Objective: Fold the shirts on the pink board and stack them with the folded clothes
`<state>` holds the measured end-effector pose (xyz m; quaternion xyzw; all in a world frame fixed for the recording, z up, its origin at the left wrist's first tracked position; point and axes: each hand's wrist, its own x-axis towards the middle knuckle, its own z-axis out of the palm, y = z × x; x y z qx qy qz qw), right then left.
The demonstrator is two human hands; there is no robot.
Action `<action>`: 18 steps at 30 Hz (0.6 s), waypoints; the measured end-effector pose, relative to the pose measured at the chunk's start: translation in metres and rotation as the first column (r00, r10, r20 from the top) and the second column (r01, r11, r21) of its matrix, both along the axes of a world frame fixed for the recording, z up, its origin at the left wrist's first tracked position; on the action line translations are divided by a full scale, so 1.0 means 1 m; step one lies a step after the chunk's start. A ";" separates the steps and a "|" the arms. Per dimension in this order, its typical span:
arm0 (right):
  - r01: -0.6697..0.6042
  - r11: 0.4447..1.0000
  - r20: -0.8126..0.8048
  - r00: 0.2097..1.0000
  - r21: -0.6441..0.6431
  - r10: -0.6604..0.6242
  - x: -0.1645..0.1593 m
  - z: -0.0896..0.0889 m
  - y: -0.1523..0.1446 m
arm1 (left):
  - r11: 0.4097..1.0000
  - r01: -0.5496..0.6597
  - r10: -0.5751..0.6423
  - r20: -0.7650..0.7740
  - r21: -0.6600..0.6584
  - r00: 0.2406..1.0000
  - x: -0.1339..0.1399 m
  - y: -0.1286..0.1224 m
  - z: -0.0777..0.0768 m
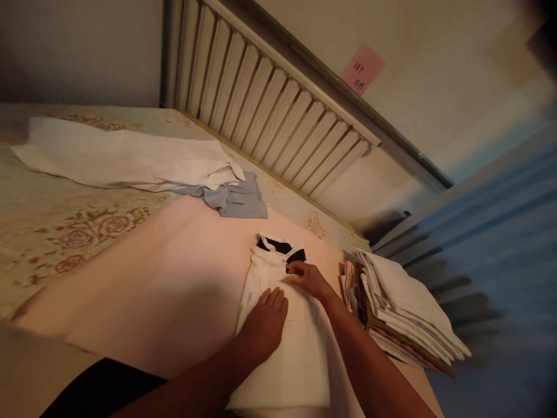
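Note:
A white shirt (300,348) with a black inner collar lies folded into a long, narrow shape in front of me. My left hand (267,322) rests flat on its front, fingers stretched out and side by side. Higher up, near the collar, my right hand (308,280) has its fingers bent and pinched on the shirt front, just below the black collar part. The fingertips partly cover the cloth they touch. Under the shirt is a smooth, pale pink sheet (187,278).
To the right stands a stack of folded clothes (409,302), white on top. Beyond the sheet lie a white garment (122,157) and a grey-blue one (246,200) on a flowered cover (100,226). A slatted headboard (261,98) and a blue curtain (491,261) border the area.

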<state>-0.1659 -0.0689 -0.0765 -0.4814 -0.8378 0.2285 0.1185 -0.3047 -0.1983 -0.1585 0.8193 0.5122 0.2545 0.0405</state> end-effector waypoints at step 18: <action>-0.095 0.859 0.329 0.940 0.503 -0.089 -0.023 -0.044 0.005 | 1.000 0.008 -0.008 -0.020 -0.020 1.000 -0.001 0.000 0.003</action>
